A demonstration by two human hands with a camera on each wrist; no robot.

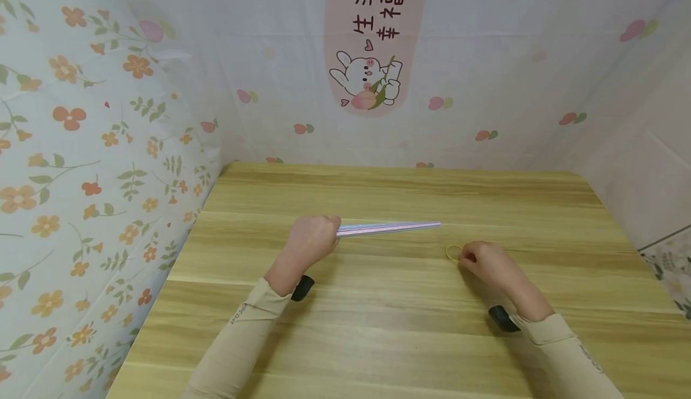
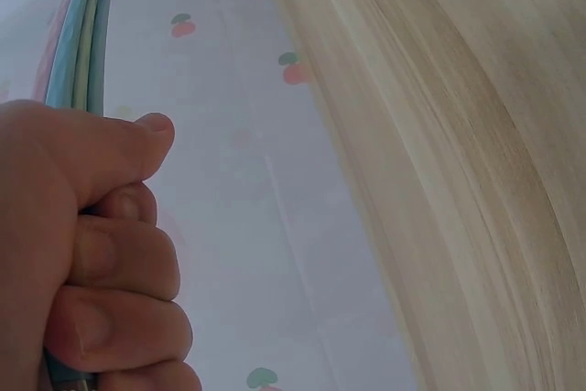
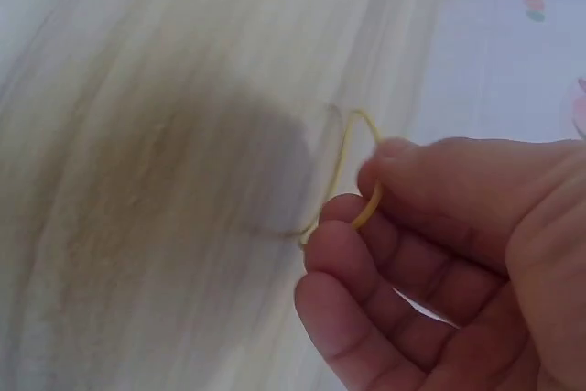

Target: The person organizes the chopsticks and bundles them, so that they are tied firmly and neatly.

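Observation:
My left hand (image 1: 313,238) is wrapped in a fist round a bundle of pastel chopsticks (image 1: 390,228), pink, blue and green. Their long ends point right across the table in the head view. In the left wrist view the chopsticks (image 2: 81,52) rise out above the thumb, and a short darker end shows below the fingers. My right hand (image 1: 491,264) pinches a thin yellow rubber band (image 1: 447,254) between thumb and fingertips, to the right of the chopsticks' far ends. A narrow loop of the rubber band (image 3: 340,167) hangs out from the fingers in the right wrist view.
Both hands are over a wood-grain table (image 1: 378,339). A white cloth with a printed rabbit (image 1: 369,78) hangs behind the table's far edge, and a floral cloth (image 1: 70,195) runs along the left side. Dark wrist-worn pieces (image 1: 504,319) sit under both wrists.

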